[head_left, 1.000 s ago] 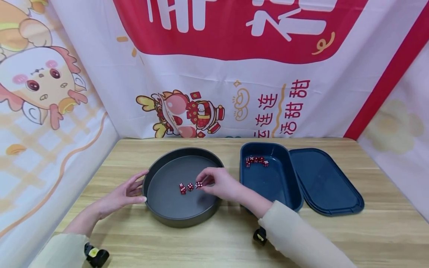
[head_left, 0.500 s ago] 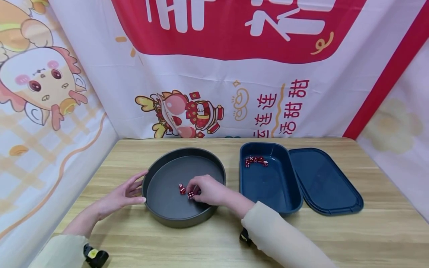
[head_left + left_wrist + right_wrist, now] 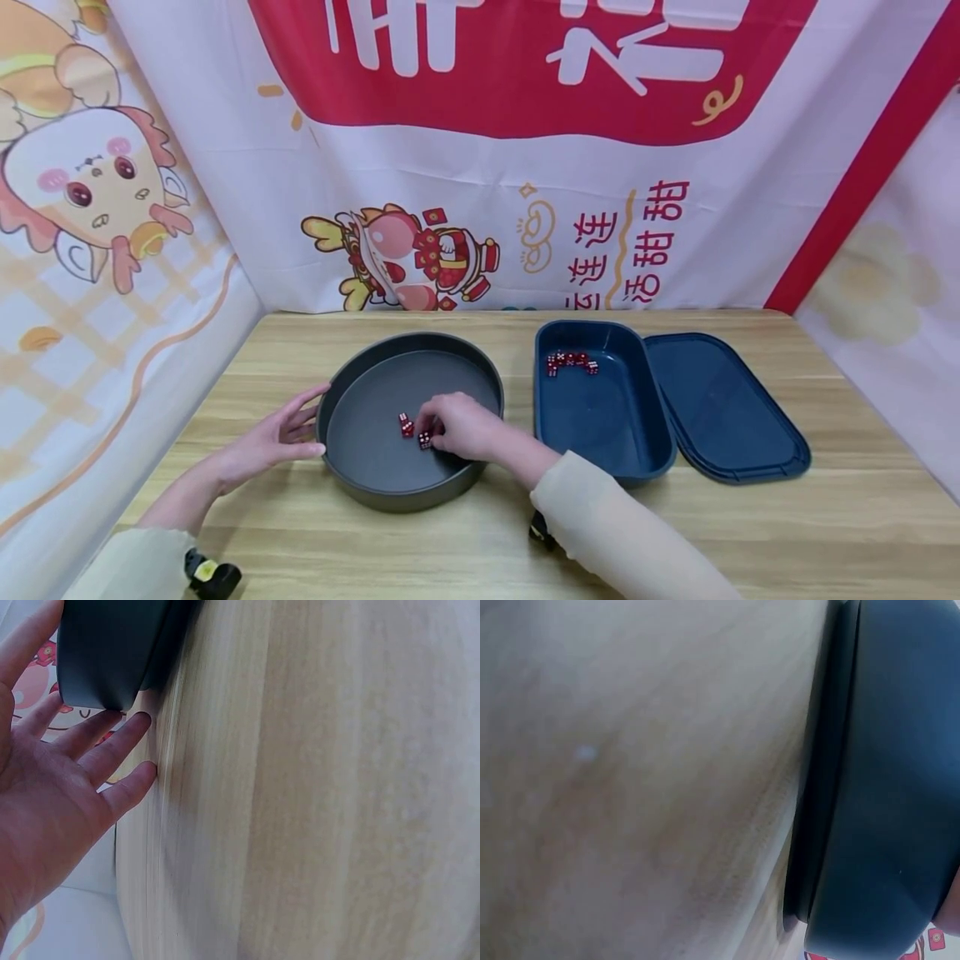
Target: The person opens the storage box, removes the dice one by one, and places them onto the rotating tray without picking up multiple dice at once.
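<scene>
Thumb and fingers of the right hand (image 3: pixel 462 427) are pinched on a red die (image 3: pixel 425 440). Beneath both hands, everything is carried by the wooden counter (image 3: pixel 337 558). Directly under the right hand a round grey pan (image 3: pixel 408 498) is set, and its outer wall is touched by the left hand (image 3: pixel 277 440), whose fingers are spread. To the right of the right hand a blue box (image 3: pixel 600 408) is placed, with a blue lid (image 3: pixel 738 408) just beside it, farther out. Several dice (image 3: pixel 572 360) are gathered toward the box's far end.

Over the last second the right hand has been shifted leftward and nearer the pan's front, while the left hand has been kept in place. Four dice could be counted in the pan then; now the pinched die and a pair (image 3: pixel 407 426) left of the fingertips are made out, and a fourth may be hidden by the hand. By judgement, the handling of the pinched die is unfinished.
</scene>
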Demonstrator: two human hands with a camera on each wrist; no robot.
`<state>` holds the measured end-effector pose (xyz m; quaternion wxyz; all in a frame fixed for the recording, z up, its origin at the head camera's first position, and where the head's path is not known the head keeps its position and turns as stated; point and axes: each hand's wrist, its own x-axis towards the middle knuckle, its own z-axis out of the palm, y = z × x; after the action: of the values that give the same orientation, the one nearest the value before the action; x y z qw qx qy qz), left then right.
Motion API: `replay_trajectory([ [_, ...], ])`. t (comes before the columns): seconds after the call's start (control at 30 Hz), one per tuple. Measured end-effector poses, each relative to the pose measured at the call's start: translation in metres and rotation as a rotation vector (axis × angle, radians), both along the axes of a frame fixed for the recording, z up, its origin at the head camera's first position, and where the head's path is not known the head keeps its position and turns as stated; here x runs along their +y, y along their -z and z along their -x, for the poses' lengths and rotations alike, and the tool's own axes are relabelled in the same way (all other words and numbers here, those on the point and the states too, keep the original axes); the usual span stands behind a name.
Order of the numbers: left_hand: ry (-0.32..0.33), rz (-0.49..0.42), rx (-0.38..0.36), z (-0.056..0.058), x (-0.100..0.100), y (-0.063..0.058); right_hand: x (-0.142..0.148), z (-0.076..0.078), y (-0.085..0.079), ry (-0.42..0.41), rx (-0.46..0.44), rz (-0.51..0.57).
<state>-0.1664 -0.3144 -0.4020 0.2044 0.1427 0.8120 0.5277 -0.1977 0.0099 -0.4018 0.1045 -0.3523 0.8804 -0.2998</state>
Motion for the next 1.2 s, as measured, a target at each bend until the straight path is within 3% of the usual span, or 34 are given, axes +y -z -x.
replay_trajectory([
  [0.27,0.006,0.015,-0.002,-0.001,0.0,-0.001,0.013,-0.007,-0.014,0.025,-0.075,0.151],
  [0.47,0.0,0.029,-0.008,-0.001,-0.002,0.002,0.034,-0.018,-0.038,0.025,-0.1,0.195],
  [0.83,0.01,0.007,-0.008,0.001,-0.002,0.004,0.095,-0.022,-0.075,0.026,0.026,0.125],
  [1.2,0.003,-0.003,-0.015,0.0,0.0,0.0,0.156,-0.003,-0.073,-0.037,0.2,0.056],
])
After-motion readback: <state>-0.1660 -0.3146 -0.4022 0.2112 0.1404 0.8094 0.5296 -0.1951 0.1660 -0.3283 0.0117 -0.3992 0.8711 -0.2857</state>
